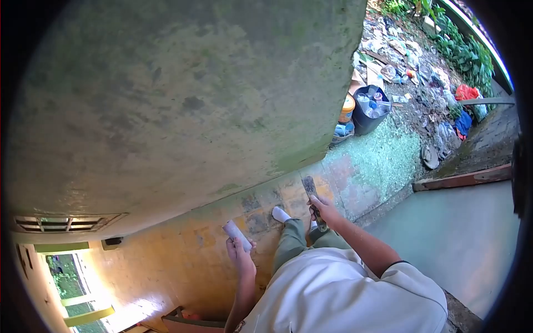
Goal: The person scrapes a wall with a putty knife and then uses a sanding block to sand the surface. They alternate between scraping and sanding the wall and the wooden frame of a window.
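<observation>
- The right hand [326, 211], right of the frame's centre, is closed around the handle of a broad-bladed scraper [310, 187].
- The left hand [240, 252], lower and further left, has its fingers curled around a pale grey cylindrical piece [235, 232]; its material is unclear.
- Both long axes tilt from upper left to lower right, nearly parallel, well apart.
- The stained wall [183, 111] fills the upper left; the scraper's blade points toward its lower edge, apparently without contact.
</observation>
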### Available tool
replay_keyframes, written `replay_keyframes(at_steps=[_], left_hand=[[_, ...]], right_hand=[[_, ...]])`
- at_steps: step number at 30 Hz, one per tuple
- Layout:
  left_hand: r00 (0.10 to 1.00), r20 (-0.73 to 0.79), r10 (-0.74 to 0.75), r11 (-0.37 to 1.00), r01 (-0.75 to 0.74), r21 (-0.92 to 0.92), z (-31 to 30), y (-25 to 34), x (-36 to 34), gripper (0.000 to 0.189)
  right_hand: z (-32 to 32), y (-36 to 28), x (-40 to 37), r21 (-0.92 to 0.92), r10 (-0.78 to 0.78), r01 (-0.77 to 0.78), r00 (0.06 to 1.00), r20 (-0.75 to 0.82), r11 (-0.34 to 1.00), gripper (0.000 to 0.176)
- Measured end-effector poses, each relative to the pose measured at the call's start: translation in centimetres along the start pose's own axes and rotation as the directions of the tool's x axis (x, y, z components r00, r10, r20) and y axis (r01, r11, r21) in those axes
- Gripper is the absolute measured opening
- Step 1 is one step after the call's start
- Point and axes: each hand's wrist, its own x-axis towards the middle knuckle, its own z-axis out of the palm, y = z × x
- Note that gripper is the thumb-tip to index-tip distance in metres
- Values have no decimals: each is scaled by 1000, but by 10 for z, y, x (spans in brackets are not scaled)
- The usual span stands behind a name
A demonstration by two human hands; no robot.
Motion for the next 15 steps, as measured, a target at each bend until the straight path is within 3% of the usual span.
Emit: replay_keyframes(at_steps=[3,7,10,14,15], left_hand=[[1000,-30,4,1000,-4,11,-5,3,-4,27],[996,-75,43,999,-43,-2,-7,13,-14,28],[993,-108,54,999,-54,-4,-11,14,-23,30],[983,-183,13,998,-24,-60,-24,-1,-31,28],[982,-190,5,997,-20,-75,-27,-4,-32,28]], right_hand=[[-13,8,24,-90,-118,121,992,41,989,24],[-19,5,59,-84,-140,138,990,-29,987,24],[-14,-22,85,-184,-191,181,981,-34,966,29],[29,-76,141,-528,-637,489,759,-135,695,38],[43,-91,144,-528,-636,491,761,-127,693,38]])
